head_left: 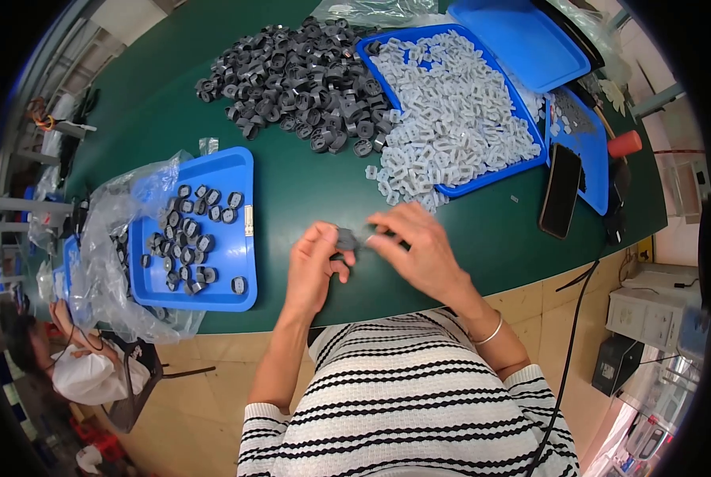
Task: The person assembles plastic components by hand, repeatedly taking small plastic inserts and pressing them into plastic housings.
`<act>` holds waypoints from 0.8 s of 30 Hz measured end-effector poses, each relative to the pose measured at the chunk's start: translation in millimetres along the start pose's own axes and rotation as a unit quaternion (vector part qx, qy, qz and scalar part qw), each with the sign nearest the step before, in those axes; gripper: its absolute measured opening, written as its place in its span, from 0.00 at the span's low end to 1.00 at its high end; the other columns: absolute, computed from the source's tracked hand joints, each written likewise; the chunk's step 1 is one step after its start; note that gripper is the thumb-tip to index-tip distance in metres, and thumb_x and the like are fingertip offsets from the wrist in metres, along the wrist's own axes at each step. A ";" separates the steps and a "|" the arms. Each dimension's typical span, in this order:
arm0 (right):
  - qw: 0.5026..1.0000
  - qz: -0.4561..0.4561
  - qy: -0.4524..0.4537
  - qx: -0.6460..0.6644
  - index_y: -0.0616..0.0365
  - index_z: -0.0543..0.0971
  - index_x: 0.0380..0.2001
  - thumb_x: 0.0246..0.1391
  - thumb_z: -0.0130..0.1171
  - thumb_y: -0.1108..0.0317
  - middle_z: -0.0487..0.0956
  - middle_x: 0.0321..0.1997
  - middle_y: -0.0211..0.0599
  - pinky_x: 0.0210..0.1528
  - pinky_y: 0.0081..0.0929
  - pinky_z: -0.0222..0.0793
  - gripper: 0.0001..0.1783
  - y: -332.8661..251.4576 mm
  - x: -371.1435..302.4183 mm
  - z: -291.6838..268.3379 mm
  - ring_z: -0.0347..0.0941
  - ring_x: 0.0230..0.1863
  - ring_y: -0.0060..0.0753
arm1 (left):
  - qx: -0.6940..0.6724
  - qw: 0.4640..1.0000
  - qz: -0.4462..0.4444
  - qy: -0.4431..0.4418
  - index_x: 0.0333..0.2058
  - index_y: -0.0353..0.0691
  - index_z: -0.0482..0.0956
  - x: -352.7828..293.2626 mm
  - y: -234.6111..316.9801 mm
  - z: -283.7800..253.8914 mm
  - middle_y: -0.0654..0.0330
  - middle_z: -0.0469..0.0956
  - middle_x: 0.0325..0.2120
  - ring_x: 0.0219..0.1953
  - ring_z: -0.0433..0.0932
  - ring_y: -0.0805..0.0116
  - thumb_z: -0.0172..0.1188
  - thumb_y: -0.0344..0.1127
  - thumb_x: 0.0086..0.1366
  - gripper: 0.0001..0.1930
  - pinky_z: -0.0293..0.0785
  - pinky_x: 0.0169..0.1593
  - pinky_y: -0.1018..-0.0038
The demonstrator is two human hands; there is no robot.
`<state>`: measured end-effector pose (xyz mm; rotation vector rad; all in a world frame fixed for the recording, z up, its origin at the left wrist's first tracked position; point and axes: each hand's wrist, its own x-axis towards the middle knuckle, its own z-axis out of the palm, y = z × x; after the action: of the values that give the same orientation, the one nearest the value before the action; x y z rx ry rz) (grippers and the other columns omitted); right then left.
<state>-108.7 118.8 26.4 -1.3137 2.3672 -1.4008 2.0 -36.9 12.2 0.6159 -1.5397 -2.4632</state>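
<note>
Above the table's near edge, my left hand (311, 269) pinches a dark grey plastic part (346, 238) between thumb and fingers. My right hand (424, 253) is close beside it on the right, thumb and index finger bent toward the part. A small pale translucent piece seems to sit at those fingertips, partly blurred. Beyond both hands lies a heap of dark grey ring-shaped plastic parts (300, 83). To its right, many small translucent plastic pieces (459, 111) fill a blue tray (534, 133) and spill over its near left edge.
At left, a blue tray (244, 179) holds several dark parts (187, 248), with a clear plastic bag (105, 262) along its left side. A phone (561, 191), a red cylinder (624, 144) and more blue trays (522, 40) lie right. Another person (93, 370) sits at lower left.
</note>
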 end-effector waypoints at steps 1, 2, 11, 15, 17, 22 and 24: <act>1.000 -0.003 0.001 -0.001 0.62 0.79 0.36 0.47 0.64 0.75 0.75 0.33 0.37 0.35 0.29 0.69 0.10 7.6 2.5 -6.3 0.70 0.30 0.35 | -0.123 0.992 -0.028 -0.003 0.34 0.39 0.70 6.4 8.5 1.3 0.57 0.76 0.31 0.30 0.77 0.72 0.49 0.41 0.72 0.12 0.72 0.22 0.80; 0.995 -0.029 0.020 -0.088 0.61 0.80 0.35 0.47 0.63 0.75 0.73 0.32 0.37 0.34 0.31 0.67 0.09 15.7 3.9 -10.5 0.68 0.31 0.37 | -0.107 0.993 -0.041 -0.002 0.33 0.42 0.68 13.7 11.7 -1.4 0.55 0.73 0.36 0.34 0.75 0.68 0.43 0.48 0.72 0.16 0.73 0.22 0.80; 0.949 -0.061 0.003 -0.308 0.58 0.80 0.29 0.45 0.61 0.75 0.67 0.28 0.34 0.34 0.33 0.57 0.05 29.3 13.7 -8.3 0.64 0.33 0.36 | 0.497 0.794 0.267 0.227 0.35 0.36 0.79 119.7 25.7 8.3 0.59 0.75 0.24 0.28 0.76 0.61 0.67 0.40 0.56 0.14 0.70 0.33 0.65; 0.951 -0.096 0.024 -0.293 0.57 0.79 0.28 0.44 0.62 0.75 0.67 0.27 0.32 0.34 0.32 0.58 0.05 34.1 12.1 -6.8 0.64 0.33 0.36 | 0.525 0.777 0.268 0.221 0.33 0.36 0.79 132.9 26.2 3.1 0.57 0.76 0.24 0.28 0.76 0.57 0.67 0.39 0.56 0.13 0.70 0.33 0.62; 0.951 -0.101 0.025 -0.290 0.57 0.79 0.28 0.44 0.62 0.75 0.68 0.27 0.32 0.34 0.32 0.57 0.05 33.6 8.8 -7.1 0.64 0.32 0.36 | 0.512 0.790 0.259 0.215 0.30 0.36 0.78 125.0 25.8 -1.5 0.56 0.76 0.24 0.28 0.76 0.57 0.66 0.38 0.56 0.11 0.69 0.32 0.62; 0.969 -0.092 0.043 -0.227 0.58 0.76 0.26 0.43 0.57 0.75 0.68 0.28 0.33 0.34 0.32 0.57 0.04 30.5 -6.6 -15.5 0.63 0.33 0.36 | 0.539 0.800 0.209 0.161 0.29 0.35 0.74 59.8 31.6 -0.2 0.55 0.75 0.23 0.21 0.73 0.61 0.65 0.33 0.57 0.09 0.67 0.26 0.66; 0.965 -0.082 0.042 -0.244 0.58 0.77 0.28 0.43 0.61 0.74 0.68 0.28 0.32 0.34 0.32 0.57 0.05 29.6 -3.2 -16.7 0.63 0.33 0.36 | 0.547 0.804 0.177 0.152 0.30 0.36 0.73 42.8 26.3 -9.0 0.55 0.75 0.22 0.19 0.72 0.62 0.65 0.32 0.57 0.09 0.67 0.24 0.67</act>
<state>-133.0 138.5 12.6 -1.6170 2.8398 -0.9473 -34.6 -71.4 21.4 0.6984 -2.5160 -0.9467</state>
